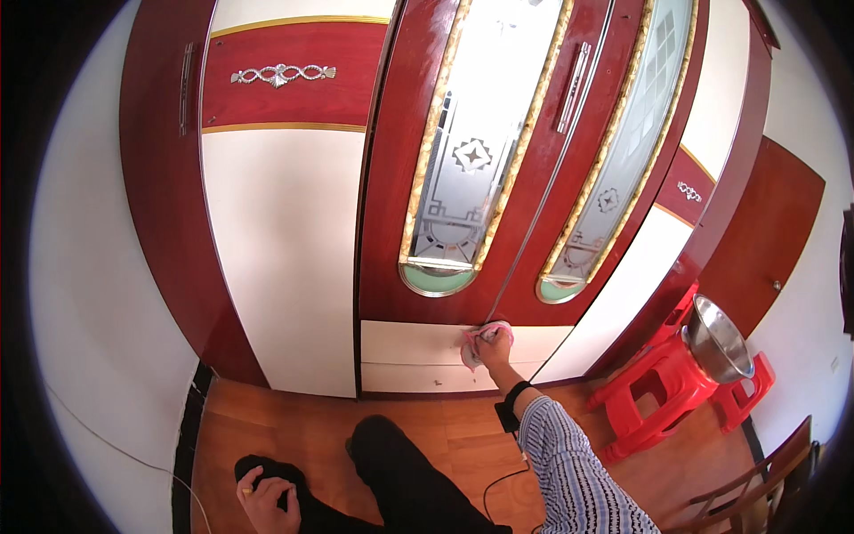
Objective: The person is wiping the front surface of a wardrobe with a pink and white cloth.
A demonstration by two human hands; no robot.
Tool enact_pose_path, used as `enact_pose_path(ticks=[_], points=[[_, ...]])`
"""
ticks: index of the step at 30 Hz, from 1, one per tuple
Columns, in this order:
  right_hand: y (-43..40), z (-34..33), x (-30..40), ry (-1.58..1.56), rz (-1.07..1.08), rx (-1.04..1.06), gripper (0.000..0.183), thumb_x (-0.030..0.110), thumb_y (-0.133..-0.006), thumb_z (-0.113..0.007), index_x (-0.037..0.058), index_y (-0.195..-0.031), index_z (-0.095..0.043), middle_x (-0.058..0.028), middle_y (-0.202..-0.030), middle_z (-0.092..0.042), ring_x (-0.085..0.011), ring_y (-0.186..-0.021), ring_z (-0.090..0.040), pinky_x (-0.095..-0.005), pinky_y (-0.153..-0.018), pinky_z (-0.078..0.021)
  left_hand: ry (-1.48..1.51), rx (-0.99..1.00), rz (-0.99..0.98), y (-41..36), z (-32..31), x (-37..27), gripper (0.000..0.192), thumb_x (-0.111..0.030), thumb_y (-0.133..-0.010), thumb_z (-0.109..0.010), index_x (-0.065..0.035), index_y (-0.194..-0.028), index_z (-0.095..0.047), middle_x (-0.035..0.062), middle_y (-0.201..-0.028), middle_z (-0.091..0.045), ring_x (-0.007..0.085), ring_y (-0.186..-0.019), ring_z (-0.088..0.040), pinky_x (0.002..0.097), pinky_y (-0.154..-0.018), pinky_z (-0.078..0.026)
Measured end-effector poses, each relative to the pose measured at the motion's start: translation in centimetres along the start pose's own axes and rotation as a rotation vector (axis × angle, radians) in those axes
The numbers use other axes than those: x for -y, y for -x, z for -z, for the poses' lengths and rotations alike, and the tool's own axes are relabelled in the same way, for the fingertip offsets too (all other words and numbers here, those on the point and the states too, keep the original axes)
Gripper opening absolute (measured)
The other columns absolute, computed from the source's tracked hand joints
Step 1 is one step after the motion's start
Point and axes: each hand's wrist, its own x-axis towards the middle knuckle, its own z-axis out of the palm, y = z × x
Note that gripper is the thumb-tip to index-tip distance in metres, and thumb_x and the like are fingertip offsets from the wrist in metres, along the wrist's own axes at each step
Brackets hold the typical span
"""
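My right hand (pixel 492 346) grips a pink-edged cloth (pixel 475 357) and presses it against the upper white drawer front (pixel 410 342) at the bottom of a red and white wardrobe (pixel 373 267). A black band with a small black box and a cable is around that wrist. At the lower left, my left hand (pixel 270 504) rests by my black-trousered knee, fingers loosely curled, with a ring on one finger and nothing held. Above the drawers are two red doors with patterned glass panels (pixel 460 193).
Red plastic stools (pixel 667 387) stand at the right with a metal basin (pixel 720 337) on top. A wooden chair (pixel 767 487) is at the lower right. A brown door (pixel 767 233) lies beyond the wardrobe. A thin cable (pixel 127 454) hangs at the left wall.
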Motion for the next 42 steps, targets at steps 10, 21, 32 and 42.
enact_pose_path(ticks=[10, 21, 32, 42], points=[[7.3, 1.4, 1.2, -0.082, -0.093, 0.171, 0.041, 0.025, -0.078, -0.082, 0.0027, -0.107, -0.062, -0.0202, -0.101, -0.071, -0.0389, -0.1, -0.07, -0.0467, -0.087, -0.0547, 0.026, 0.013, 0.031, -0.1, 0.1, 0.2, 0.01, -0.012, -0.086, -0.076, -0.0086, -0.095, -0.077, 0.0085, -0.102, -0.076, 0.0362, -0.119, -0.063, 0.0484, -0.106, -0.045], [28.9, 5.8, -8.7, 0.134, -0.373, 1.112, 0.042, 0.022, -0.087, -0.08, 0.0047, -0.123, -0.068, -0.0089, -0.105, -0.073, -0.0194, -0.098, -0.069, -0.0374, -0.084, -0.0567, 0.052, -0.024, 0.164, 2.4, -1.2, 1.9, 0.014, -0.002, -0.076, -0.076, -0.0094, -0.087, -0.071, 0.007, -0.093, -0.073, 0.0368, -0.126, -0.054, 0.0502, -0.108, -0.036], [31.4, 10.8, -5.8, 0.238, -0.715, 1.243, 0.053, 0.031, -0.08, -0.086, 0.0055, -0.124, -0.07, -0.0159, -0.106, -0.078, -0.0263, -0.094, -0.076, -0.0402, -0.083, -0.0595, 0.009, 0.046, 0.13, 1.8, -1.7, 2.1, 0.011, -0.004, -0.083, -0.075, -0.0103, -0.091, -0.074, 0.0041, -0.099, -0.074, 0.0335, -0.129, -0.055, 0.0481, -0.11, -0.035], [34.8, 10.9, -11.4, 0.15, -0.475, 1.068, 0.057, 0.034, -0.077, -0.087, 0.0072, -0.124, -0.071, -0.019, -0.107, -0.076, -0.0328, -0.099, -0.074, -0.0402, -0.086, -0.0577, 0.031, 0.081, 0.077, 2.0, -2.0, 0.8, 0.011, -0.002, -0.082, -0.075, -0.0089, -0.091, -0.075, 0.0062, -0.102, -0.075, 0.0355, -0.133, -0.052, 0.049, -0.113, -0.034]])
